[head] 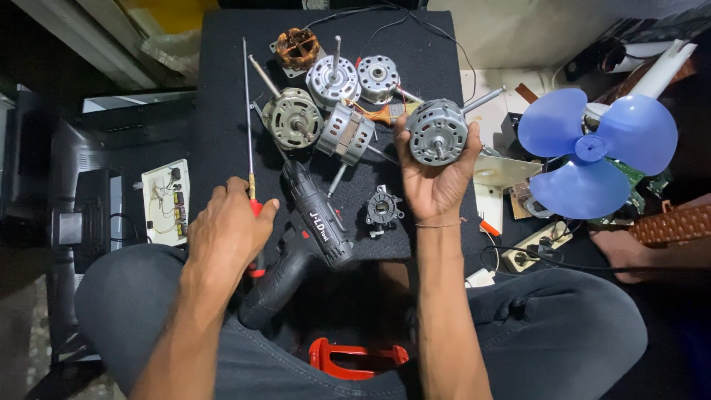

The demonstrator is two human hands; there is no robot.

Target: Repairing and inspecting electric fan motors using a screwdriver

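Observation:
My right hand [433, 181] holds up a round grey fan motor [438, 133] with a shaft sticking out to the upper right, above the black mat [222, 89]. My left hand [226, 226] rests on the red handle of a long thin screwdriver [248, 111] that lies along the mat's left side. A black cordless drill [307, 237] lies between my hands, its grip pointing toward my lap. A small black motor part [383, 210] sits just left of my right wrist.
Several other motors and a copper-wound stator [298, 47] lie at the mat's far end. A blue fan blade [592, 148] stands at right, a circuit board [166, 201] at left, a power strip [529, 248] near my right knee, a red part [355, 358] between my legs.

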